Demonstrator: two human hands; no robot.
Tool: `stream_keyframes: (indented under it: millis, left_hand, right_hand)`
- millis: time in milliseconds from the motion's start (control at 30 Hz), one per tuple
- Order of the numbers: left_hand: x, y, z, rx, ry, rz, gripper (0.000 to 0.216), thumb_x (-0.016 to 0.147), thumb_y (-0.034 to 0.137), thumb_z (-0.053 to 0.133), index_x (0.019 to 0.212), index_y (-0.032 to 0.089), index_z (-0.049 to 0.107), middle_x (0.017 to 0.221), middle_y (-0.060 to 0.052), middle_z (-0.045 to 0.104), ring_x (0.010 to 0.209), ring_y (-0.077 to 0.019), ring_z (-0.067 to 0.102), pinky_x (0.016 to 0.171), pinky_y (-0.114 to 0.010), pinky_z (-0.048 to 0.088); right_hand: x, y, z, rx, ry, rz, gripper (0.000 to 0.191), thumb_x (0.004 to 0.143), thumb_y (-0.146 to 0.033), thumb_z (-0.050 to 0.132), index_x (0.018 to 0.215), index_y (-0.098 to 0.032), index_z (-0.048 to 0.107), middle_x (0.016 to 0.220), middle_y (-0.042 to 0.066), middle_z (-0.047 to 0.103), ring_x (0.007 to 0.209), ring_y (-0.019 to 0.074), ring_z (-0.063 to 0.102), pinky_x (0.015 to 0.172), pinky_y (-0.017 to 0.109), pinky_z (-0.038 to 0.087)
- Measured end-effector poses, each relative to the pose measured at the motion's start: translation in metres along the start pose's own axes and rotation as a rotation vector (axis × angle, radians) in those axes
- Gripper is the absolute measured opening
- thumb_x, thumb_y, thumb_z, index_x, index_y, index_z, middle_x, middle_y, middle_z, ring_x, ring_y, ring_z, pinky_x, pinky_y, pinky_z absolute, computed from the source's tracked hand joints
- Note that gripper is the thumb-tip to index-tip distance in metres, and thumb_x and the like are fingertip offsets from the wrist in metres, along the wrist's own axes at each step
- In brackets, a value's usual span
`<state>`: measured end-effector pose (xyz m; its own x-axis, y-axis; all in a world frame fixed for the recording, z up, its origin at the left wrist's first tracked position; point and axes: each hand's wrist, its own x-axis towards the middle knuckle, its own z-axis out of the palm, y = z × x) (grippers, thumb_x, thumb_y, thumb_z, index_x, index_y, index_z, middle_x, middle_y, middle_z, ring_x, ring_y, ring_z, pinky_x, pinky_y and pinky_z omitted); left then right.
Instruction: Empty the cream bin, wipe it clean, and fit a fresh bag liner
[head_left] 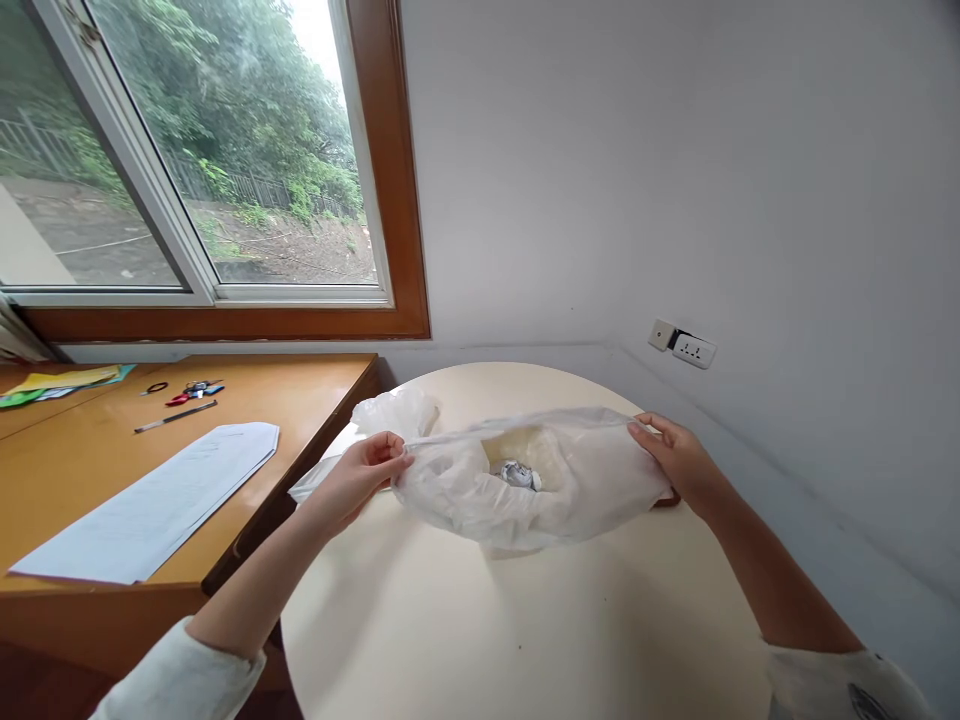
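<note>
A thin white plastic bag (592, 480) lies open on a round cream table (525, 620). My left hand (360, 475) pinches the bag's left rim, and my right hand (679, 462) grips its right rim, so the mouth is stretched wide between them. Inside the bag I see a small crumpled grey and white object (519, 474). A second bunch of white plastic (394, 410) lies just behind my left hand.
A wooden desk (300, 390) adjoins the table on the left, with a long white paper sheet (157, 495), a pen (175, 416), keys (195, 390) and coloured papers (60, 385). A window is above it. A wall socket (686, 345) sits at the right.
</note>
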<state>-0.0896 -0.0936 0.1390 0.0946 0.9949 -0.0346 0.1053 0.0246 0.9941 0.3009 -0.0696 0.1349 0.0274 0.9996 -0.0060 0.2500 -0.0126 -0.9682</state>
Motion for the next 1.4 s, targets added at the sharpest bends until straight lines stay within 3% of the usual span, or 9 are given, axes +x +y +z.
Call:
stream_keyframes:
  millis: [167,433,567,733,833,967,1167,1267,1400]
  left_hand:
    - [-0.017,0.019,-0.022,0.191,-0.116,-0.012,0.018,0.069,0.033,0.068,0.073,0.019,0.058,0.065,0.001,0.050,0.059,-0.0118,0.045,0.051,-0.020,0.035]
    - [-0.002,0.056,-0.042,0.492,0.054,0.190,0.019,0.063,0.037,0.066,0.064,0.018,0.064,0.069,-0.004,0.057,0.056,-0.0143,0.049,0.052,-0.024,0.041]
    - [0.013,0.068,-0.049,0.728,0.082,0.332,0.021,0.069,0.036,0.056,0.067,0.018,0.067,0.074,-0.005,0.058,0.060,-0.0160,0.052,0.056,-0.026,0.042]
    - [0.018,0.077,-0.051,0.989,-0.040,0.426,0.023,0.070,0.041,0.059,0.071,0.019,0.068,0.079,-0.006,0.057,0.060,-0.0158,0.049,0.055,-0.025,0.037]
    - [0.018,0.075,-0.047,1.075,-0.005,0.514,0.024,0.060,0.042,0.070,0.063,0.019,0.062,0.073,-0.004,0.053,0.055,-0.0135,0.043,0.052,-0.023,0.032]
    - [0.024,0.065,-0.036,0.788,0.198,0.505,0.027,0.070,0.037,0.062,0.052,0.018,0.054,0.059,-0.001,0.046,0.053,-0.0123,0.040,0.052,-0.023,0.031]
    - [0.051,0.057,-0.009,-0.304,0.216,0.241,0.008,0.060,0.020,0.063,0.064,0.014,0.059,0.064,-0.001,0.058,0.063,-0.0136,0.053,0.060,-0.024,0.046]
    - [0.065,0.059,0.004,-0.468,0.219,0.213,0.013,0.052,0.010,0.062,0.056,0.015,0.051,0.055,0.004,0.052,0.053,-0.0084,0.049,0.054,-0.019,0.042]
    - [0.072,0.064,0.017,-0.432,0.199,0.196,0.015,0.053,0.010,0.056,0.057,0.017,0.044,0.054,0.003,0.050,0.050,-0.0075,0.046,0.047,-0.017,0.035]
  right_hand:
    - [-0.019,-0.010,-0.025,-0.129,-0.098,0.063,0.034,0.074,-0.057,0.054,0.083,-0.024,0.053,0.056,-0.004,0.047,0.044,0.0102,0.043,0.041,0.022,0.035]
    - [-0.016,-0.041,-0.051,-0.417,-0.283,-0.063,0.034,0.078,-0.052,0.052,0.103,-0.029,0.056,0.065,-0.001,0.056,0.059,0.0156,0.054,0.053,0.026,0.041]
    - [-0.004,-0.054,-0.054,-0.633,-0.400,-0.145,0.058,0.066,-0.044,0.068,0.120,-0.035,0.049,0.087,0.003,0.065,0.073,0.0220,0.061,0.060,0.030,0.047]
    - [0.008,-0.062,-0.047,-0.689,-0.344,-0.231,0.027,0.072,-0.045,0.059,0.092,-0.027,0.065,0.088,0.005,0.066,0.078,0.0233,0.061,0.062,0.031,0.047]
    - [0.015,-0.057,-0.044,-0.524,-0.269,-0.199,0.028,0.076,-0.047,0.054,0.080,-0.022,0.066,0.079,0.004,0.066,0.073,0.0215,0.060,0.061,0.031,0.047]
    - [0.028,-0.043,-0.030,0.026,-0.174,-0.212,0.027,0.073,-0.042,0.060,0.088,-0.020,0.065,0.089,0.006,0.067,0.084,0.0240,0.062,0.070,0.034,0.049]
    - [0.046,-0.040,0.013,0.707,0.088,-0.156,0.014,0.067,-0.033,0.059,0.077,-0.022,0.059,0.078,0.001,0.065,0.076,0.0188,0.062,0.068,0.030,0.051]
    - [0.046,-0.048,0.024,0.768,0.087,-0.030,0.012,0.063,-0.031,0.062,0.064,-0.022,0.054,0.058,-0.003,0.056,0.055,0.0131,0.055,0.053,0.025,0.046]
    - [0.034,-0.059,0.019,0.551,-0.203,-0.099,0.015,0.064,-0.034,0.060,0.066,-0.020,0.053,0.053,-0.005,0.044,0.045,0.0088,0.041,0.044,0.022,0.033]
